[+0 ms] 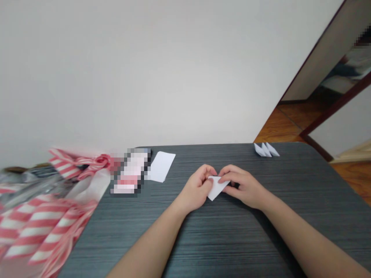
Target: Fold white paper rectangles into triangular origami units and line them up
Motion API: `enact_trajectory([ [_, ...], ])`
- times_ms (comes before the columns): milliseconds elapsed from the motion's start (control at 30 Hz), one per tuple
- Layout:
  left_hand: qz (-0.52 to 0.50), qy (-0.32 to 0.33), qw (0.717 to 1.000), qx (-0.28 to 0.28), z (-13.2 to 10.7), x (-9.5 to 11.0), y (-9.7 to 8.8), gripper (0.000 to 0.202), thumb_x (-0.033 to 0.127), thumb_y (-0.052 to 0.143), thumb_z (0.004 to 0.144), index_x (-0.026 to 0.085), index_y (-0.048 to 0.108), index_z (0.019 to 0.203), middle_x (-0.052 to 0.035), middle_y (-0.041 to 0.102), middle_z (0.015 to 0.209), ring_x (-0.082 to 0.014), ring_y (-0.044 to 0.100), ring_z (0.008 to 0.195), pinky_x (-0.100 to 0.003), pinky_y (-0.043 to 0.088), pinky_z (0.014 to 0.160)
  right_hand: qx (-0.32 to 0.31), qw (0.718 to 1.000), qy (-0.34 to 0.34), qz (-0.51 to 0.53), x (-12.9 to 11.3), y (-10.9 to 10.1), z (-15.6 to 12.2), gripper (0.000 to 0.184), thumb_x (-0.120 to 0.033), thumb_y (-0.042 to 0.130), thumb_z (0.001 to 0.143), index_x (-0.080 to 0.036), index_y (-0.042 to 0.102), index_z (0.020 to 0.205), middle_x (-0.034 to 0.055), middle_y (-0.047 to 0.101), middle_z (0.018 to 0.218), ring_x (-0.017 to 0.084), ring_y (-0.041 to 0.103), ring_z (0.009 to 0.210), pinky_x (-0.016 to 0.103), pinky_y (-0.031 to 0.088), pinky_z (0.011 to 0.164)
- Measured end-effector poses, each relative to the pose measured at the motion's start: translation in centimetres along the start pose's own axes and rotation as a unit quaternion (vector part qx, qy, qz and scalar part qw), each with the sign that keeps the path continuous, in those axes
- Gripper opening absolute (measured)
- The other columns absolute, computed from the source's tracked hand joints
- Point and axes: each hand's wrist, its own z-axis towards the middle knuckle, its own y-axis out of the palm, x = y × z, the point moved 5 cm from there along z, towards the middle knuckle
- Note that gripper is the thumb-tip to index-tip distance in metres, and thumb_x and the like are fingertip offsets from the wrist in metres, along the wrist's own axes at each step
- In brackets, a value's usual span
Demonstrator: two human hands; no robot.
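Between my hands, just above the dark table (203,243), is a small folded piece of white paper (216,189) with a point toward me. My left hand (198,188) pinches its left side, thumb on the near face. The right-hand corner sits between the thumb and fingers of my right hand (243,186). A stack of white paper sheets (162,166) lies flat at the back left. Toward the back right stand several small folded white paper pieces (266,150) in a row, side by side.
Left of the paper stack is a blurred-out device like a phone (130,172). Red-and-white striped fabric (43,227) and clear plastic are heaped beside the table's left edge. A white wall (174,77) rises behind; a wooden floor (290,119) shows at right.
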Motion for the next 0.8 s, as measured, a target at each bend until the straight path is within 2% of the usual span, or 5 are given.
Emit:
enact_trajectory([
  [167,-0.01,0.0,1.0,-0.015,-0.05,0.08,0.14,0.011,0.02,0.051,0.088,0.019,0.049,0.099,0.005,0.048,0.069,-0.0085,0.043,0.057,-0.019,0.034,0.053,0.011,1.0,0.004,0.002,0.17,-0.12,-0.08,0.016,-0.014,0.065,0.088,-0.022,0.068,0.101,0.01,0.058,0.122,0.018,0.062,0.096,0.031,0.05,0.082],
  [300,0.001,0.002,1.0,-0.017,-0.09,0.13,0.16,0.013,0.02,0.052,0.088,0.019,0.049,0.1,0.0053,0.048,0.07,-0.0081,0.043,0.057,-0.019,0.034,0.054,-0.004,1.0,0.016,0.025,0.17,0.0,-0.01,0.01,-0.02,0.067,0.089,-0.021,0.067,0.099,0.0078,0.063,0.105,0.016,0.061,0.082,0.027,0.049,0.068],
  [367,0.007,0.002,1.0,-0.011,-0.06,0.08,0.14,0.016,0.022,0.054,0.088,0.019,0.049,0.103,0.0054,0.048,0.071,-0.008,0.043,0.058,-0.019,0.035,0.054,-0.001,0.999,0.015,0.028,0.06,-0.09,0.04,0.008,-0.02,0.067,0.089,-0.021,0.067,0.097,0.007,0.063,0.1,0.016,0.06,0.08,0.027,0.048,0.068],
  [667,-0.029,-0.011,0.999,0.018,0.13,0.13,-0.02,0.045,0.026,0.068,0.08,0.018,0.048,0.119,0.0033,0.059,0.079,-0.0071,0.049,0.057,-0.019,0.037,0.053,0.029,0.999,0.018,0.003,0.25,-0.4,-0.18,0.008,-0.02,0.069,0.086,-0.021,0.067,0.094,0.0059,0.06,0.097,0.018,0.061,0.084,0.029,0.049,0.071],
  [800,-0.013,-0.036,0.999,0.018,0.17,0.01,-0.09,0.049,0.028,0.068,0.08,0.016,0.049,0.124,0.005,0.06,0.07,-0.0074,0.048,0.051,-0.02,0.037,0.05,0.059,0.998,0.015,-0.014,0.14,-0.58,-0.22,0.005,-0.02,0.068,0.087,-0.021,0.067,0.092,0.0062,0.059,0.098,0.017,0.061,0.083,0.028,0.049,0.068],
])
